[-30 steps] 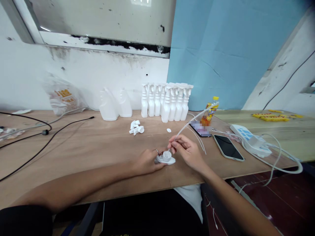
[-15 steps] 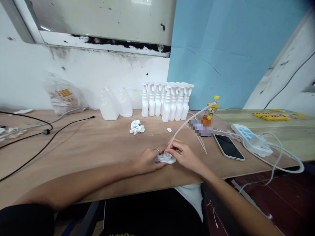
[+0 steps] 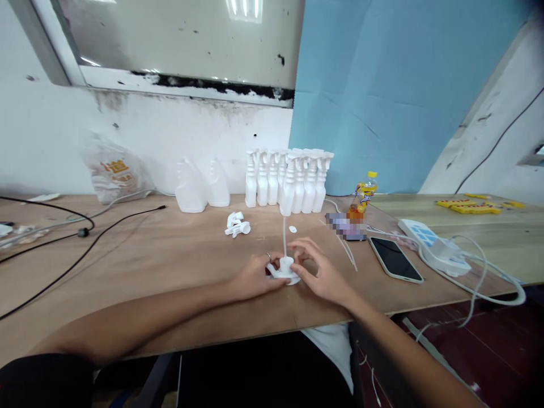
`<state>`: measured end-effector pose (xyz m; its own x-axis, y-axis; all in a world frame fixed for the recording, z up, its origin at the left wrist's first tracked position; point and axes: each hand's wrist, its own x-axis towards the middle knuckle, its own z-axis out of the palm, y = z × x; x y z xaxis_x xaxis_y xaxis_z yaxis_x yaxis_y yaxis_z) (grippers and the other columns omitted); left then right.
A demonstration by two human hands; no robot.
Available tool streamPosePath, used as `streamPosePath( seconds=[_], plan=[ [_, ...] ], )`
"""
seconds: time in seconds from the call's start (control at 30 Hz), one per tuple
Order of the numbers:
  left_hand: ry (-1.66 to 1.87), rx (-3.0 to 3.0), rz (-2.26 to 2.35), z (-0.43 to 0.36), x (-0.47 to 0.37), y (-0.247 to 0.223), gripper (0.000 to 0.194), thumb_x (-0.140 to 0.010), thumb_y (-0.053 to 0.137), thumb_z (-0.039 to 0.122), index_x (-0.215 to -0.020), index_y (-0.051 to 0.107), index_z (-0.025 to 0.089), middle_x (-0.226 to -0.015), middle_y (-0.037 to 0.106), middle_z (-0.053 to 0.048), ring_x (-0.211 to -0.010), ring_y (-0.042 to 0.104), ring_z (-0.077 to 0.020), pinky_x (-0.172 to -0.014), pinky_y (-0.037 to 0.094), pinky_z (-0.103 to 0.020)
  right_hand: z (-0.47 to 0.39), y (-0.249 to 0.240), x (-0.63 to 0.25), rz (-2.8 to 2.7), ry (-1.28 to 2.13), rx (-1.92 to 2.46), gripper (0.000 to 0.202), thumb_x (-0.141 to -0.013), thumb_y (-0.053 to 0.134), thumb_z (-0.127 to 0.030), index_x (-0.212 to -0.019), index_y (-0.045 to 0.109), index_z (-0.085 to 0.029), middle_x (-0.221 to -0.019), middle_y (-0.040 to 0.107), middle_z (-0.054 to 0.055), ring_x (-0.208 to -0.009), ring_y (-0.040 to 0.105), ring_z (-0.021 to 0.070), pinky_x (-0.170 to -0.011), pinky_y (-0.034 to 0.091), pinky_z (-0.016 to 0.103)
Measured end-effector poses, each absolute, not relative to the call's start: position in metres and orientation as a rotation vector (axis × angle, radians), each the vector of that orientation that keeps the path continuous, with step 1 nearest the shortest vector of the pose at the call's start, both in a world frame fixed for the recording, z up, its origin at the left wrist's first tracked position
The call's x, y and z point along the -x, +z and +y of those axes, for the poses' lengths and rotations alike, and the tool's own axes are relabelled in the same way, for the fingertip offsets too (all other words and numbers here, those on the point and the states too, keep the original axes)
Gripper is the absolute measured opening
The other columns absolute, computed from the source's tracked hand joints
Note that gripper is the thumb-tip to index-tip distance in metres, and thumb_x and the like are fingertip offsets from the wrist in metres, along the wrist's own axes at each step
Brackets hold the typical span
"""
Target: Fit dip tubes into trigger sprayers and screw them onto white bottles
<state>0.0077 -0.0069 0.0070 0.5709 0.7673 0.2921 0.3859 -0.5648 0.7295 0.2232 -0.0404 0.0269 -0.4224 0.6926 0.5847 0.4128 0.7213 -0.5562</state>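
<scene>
A white trigger spray head (image 3: 287, 265) lies upside down near the table's front edge. Its clear dip tube (image 3: 284, 235) stands almost straight up from the collar. My left hand (image 3: 253, 276) grips the head from the left, fingers wrapped round its side. On the other side, my right hand (image 3: 319, 271) has thumb and fingers curved round the collar, touching it, and is off the tube. Beyond my hands, loose white trigger heads (image 3: 237, 225) and a small white disc (image 3: 293, 229) rest on the table.
Several white spray bottles (image 3: 287, 192) with triggers stand along the wall. Left of them are two headless bottles (image 3: 190, 190). A drink bottle (image 3: 363, 195), loose tubes (image 3: 347, 252), a phone (image 3: 395, 259) and a power strip (image 3: 433, 243) are to the right. A black cable (image 3: 114, 224) crosses the left side.
The tube went from leaning right in my right fingers to standing nearly upright. My right hand let go of the tube and is now at the collar; my left hand still holds the spray head.
</scene>
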Motion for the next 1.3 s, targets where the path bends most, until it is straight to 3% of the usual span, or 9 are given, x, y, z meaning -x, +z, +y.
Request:
streamPosePath(
  seconds=[0.07, 0.13, 0.3, 0.47, 0.6, 0.73, 0.87, 1.03, 1.3],
  plan=[
    [0.809, -2.055, 0.952, -0.007, -0.009, 0.014, 0.043, -0.075, 0.076, 0.049, -0.101, 0.066, 0.017, -0.084, 0.069, -0.001, -0.068, 0.061, -0.0147, -0.065, 0.049, -0.027, -0.046, 0.032, -0.226, -2.235, 0.255, 0.761, 0.056, -0.087, 0.057, -0.011, -0.141, 0.047, -0.025, -0.136, 0.051, 0.013, -0.123, 0.054, 0.0248, -0.104, 0.046, 0.042],
    [0.774, -1.985, 0.901, -0.008, -0.009, 0.024, 0.046, -0.077, 0.075, 0.051, -0.105, 0.066, 0.016, -0.088, 0.072, -0.002, -0.075, 0.065, -0.017, -0.07, 0.051, -0.028, -0.05, 0.036, -0.228, -2.385, 0.072, 0.726, 0.065, -0.084, 0.054, -0.005, -0.145, 0.045, -0.028, -0.149, 0.043, 0.012, -0.136, 0.045, 0.0281, -0.111, 0.039, 0.049],
    [0.658, -2.262, 0.756, 0.009, 0.0, 0.057, 0.048, -0.085, 0.066, 0.052, -0.118, 0.067, 0.017, -0.089, 0.073, -0.003, -0.08, 0.067, -0.0181, -0.072, 0.05, -0.029, -0.044, 0.031, -0.233, -2.259, -0.214, 0.652, 0.055, -0.089, 0.055, -0.007, -0.14, 0.051, -0.028, -0.14, 0.056, 0.013, -0.129, 0.054, 0.0283, -0.107, 0.044, 0.051],
    [1.522, -2.315, 1.364, 0.103, 0.06, 0.095, 0.041, -0.089, 0.063, 0.044, -0.12, 0.059, 0.018, -0.118, 0.064, -0.01, -0.102, 0.061, -0.0221, -0.084, 0.05, -0.034, -0.037, 0.032, -0.249, -1.71, 0.018, 0.845, 0.034, -0.089, 0.066, -0.025, -0.122, 0.06, -0.025, -0.126, 0.067, 0.011, -0.117, 0.064, 0.0282, -0.104, 0.05, 0.046],
    [2.036, -1.779, 2.041, 0.178, 0.127, 0.099, 0.07, -0.08, 0.074, 0.043, -0.134, 0.041, 0.013, -0.143, 0.042, -0.018, -0.135, 0.038, -0.0321, -0.113, 0.033, -0.048, -0.029, 0.049, -0.266, -1.264, 0.36, 0.825, 0.039, -0.087, 0.067, -0.036, -0.121, 0.052, -0.025, -0.123, 0.067, 0.013, -0.108, 0.068, 0.0287, -0.094, 0.055, 0.045],
    [1.879, -1.415, 2.277, 0.205, 0.164, 0.076, 0.104, -0.067, 0.083, 0.049, -0.143, 0.025, 0.011, -0.148, 0.031, -0.026, -0.138, 0.031, -0.0455, -0.108, 0.031, -0.066, -0.021, 0.062, -0.281, -1.191, 0.532, 0.752, 0.035, -0.09, 0.056, -0.037, -0.123, 0.05, -0.028, -0.123, 0.066, 0.011, -0.104, 0.07, 0.0296, -0.085, 0.059, 0.047],
    [1.673, -1.468, 2.297, 0.201, 0.171, 0.058, 0.09, -0.068, 0.082, 0.041, -0.136, 0.034, 0.007, -0.139, 0.042, -0.026, -0.13, 0.043, -0.0439, -0.105, 0.037, -0.061, -0.016, 0.063, -0.288, -1.177, 0.628, 0.702, 0.022, -0.09, 0.057, -0.035, -0.111, 0.054, -0.027, -0.119, 0.067, 0.007, -0.1, 0.071, 0.0246, -0.089, 0.058, 0.044],
    [1.661, -2.152, 2.059, 0.159, 0.159, 0.051, 0.078, -0.071, 0.076, 0.037, -0.137, 0.039, 0.015, -0.142, 0.044, -0.017, -0.134, 0.041, -0.0343, -0.115, 0.03, -0.046, -0.011, 0.059, -0.283, -1.154, 0.749, 0.636, 0.033, -0.081, 0.073, -0.029, -0.109, 0.056, -0.028, -0.115, 0.068, 0.004, -0.096, 0.071, 0.0206, -0.091, 0.057, 0.039],
    [1.494, -2.904, 1.484, 0.073, 0.123, 0.035, 0.078, -0.078, 0.075, 0.038, -0.142, 0.033, 0.024, -0.149, 0.038, -0.017, -0.137, 0.038, -0.0351, -0.114, 0.033, -0.053, -0.011, 0.055, -0.273, -1.061, 0.9, 0.519, 0.03, -0.077, 0.079, -0.025, -0.102, 0.062, -0.027, -0.101, 0.071, 0.0, -0.086, 0.071, 0.017, -0.087, 0.057, 0.035]
  ],
)
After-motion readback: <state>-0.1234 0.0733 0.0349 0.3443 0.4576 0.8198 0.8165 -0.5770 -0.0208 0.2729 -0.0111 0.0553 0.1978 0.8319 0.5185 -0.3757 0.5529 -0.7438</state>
